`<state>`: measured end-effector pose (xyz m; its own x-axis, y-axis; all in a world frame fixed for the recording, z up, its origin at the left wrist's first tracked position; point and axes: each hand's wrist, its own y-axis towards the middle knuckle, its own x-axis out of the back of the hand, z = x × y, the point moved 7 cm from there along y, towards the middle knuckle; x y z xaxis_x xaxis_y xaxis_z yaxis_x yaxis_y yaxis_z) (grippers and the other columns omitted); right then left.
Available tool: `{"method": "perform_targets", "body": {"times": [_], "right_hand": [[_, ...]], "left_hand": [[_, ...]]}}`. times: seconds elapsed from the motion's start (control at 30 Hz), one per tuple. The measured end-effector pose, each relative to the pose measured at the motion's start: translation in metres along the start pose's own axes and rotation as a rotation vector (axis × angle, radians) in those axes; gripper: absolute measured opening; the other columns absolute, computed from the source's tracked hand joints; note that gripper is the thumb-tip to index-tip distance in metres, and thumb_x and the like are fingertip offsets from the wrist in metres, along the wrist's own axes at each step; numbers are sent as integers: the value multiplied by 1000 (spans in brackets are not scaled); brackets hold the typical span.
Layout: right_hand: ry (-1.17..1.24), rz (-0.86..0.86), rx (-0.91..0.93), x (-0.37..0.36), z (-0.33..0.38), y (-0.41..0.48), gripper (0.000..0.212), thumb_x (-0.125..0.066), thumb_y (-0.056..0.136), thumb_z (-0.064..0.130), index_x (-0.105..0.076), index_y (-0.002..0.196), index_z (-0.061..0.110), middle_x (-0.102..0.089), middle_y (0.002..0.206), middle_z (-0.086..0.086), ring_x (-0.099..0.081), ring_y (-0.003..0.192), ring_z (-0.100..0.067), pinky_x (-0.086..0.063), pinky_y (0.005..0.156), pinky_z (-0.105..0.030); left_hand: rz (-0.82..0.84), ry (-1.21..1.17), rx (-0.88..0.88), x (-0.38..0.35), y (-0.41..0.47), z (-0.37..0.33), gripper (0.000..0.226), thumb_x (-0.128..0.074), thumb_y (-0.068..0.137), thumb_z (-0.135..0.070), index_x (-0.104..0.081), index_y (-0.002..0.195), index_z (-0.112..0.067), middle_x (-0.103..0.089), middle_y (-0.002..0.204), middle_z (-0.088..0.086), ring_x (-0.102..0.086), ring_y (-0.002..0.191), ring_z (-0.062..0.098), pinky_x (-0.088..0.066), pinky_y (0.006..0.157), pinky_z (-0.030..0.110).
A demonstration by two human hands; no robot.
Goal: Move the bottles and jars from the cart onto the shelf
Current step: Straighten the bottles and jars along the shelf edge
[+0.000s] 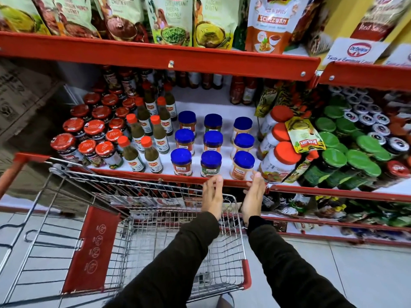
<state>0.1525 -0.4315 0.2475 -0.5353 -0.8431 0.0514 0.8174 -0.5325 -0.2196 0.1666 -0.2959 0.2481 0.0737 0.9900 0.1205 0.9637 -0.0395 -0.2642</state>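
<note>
- The wire cart (155,236) at lower centre shows no bottles or jars in its basket.
- Nine blue-lidded jars (210,160) stand in three rows mid-frame on the shelf (133,173), labels too blurred to read.
- Upper right, a pouch (272,23) reads "SCHEZWAN".
- Left hand (212,197) and right hand (253,200) hover at the shelf edge, fingers loose, grasping nothing.

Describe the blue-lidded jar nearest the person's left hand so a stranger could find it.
On the middle red shelf, find the block of blue-lidded jars. Take its front row, middle jar, just above the left hand. Its contents look green, while both neighbours look orange.
</note>
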Motion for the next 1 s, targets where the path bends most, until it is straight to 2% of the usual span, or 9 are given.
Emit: {"method": "perform_targets", "body": {"times": [0.13,0.2,0.27,0.37,0.43,0.53,0.6,0.73,1.0], "right_hand": [[88,144,-37,-2,8,9,89,-24,87,81,-25,157,26,-23,166,4,-21,152,-8,-14,126,-38],[115,228,-44,-6,11,12,85,-23,88,76,-26,157,25,-28,164,5,-25,148,-2,-16,123,-30],[106,274,-51,-7,13,15,79,-22,92,73,-31,155,26,-35,159,11,-31,144,0,-19,122,-30],[120,305,-63,-5,11,18,62,-16,102,58,-31,154,27,-36,152,17,-33,139,2,-21,116,-25],[115,333,-67,-3,10,20,62,-15,102,57,-31,155,27,-37,154,16,-33,139,2,-22,114,-24],[84,367,-53,1,13,26,71,-19,97,68,-34,154,27,-40,155,14,-37,139,2,-23,118,-28],[56,398,-55,3,14,33,85,-23,87,81,-34,154,28,-39,158,10,-34,145,-3,-21,122,-33],[38,414,-71,11,15,40,87,-25,86,80,-29,155,28,-32,163,6,-28,149,-8,-19,123,-34],[-60,467,-82,21,25,39,74,-19,95,68,-24,156,27,-25,165,1,-25,152,-16,-16,124,-40]], "left_hand": [[101,-71,-29,-28,8,-26,57,-23,103,-50,-30,153,-24,-30,160,-8,-27,139,-1,-19,114,22],[101,-169,15,-39,18,-38,61,-21,102,-54,-25,155,-25,-26,161,-7,-25,144,3,-18,116,25],[115,-256,70,-48,30,-42,67,-21,98,-64,-33,152,-25,-34,159,-2,-32,141,9,-20,120,33],[182,-274,82,-56,45,-32,70,-25,79,-87,-60,123,-45,-52,147,-2,-43,139,16,-26,122,46],[174,-255,69,-58,47,-26,54,-19,87,-79,-61,110,-54,-54,141,-6,-44,138,15,-25,122,46],[170,-239,69,-58,35,-30,65,-10,95,-67,-42,143,-36,-45,151,-3,-34,144,14,-16,125,42],[168,-220,107,-59,33,-24,73,-9,96,-64,-31,153,-23,-35,159,3,-29,148,17,-15,124,40],[174,-205,112,-64,27,-26,72,-8,97,-63,-28,154,-23,-34,158,2,-29,145,12,-15,122,39],[239,-127,124,-64,27,-22,98,-24,73,-92,-33,151,-34,-37,159,0,-30,148,18,-17,124,49]]}}
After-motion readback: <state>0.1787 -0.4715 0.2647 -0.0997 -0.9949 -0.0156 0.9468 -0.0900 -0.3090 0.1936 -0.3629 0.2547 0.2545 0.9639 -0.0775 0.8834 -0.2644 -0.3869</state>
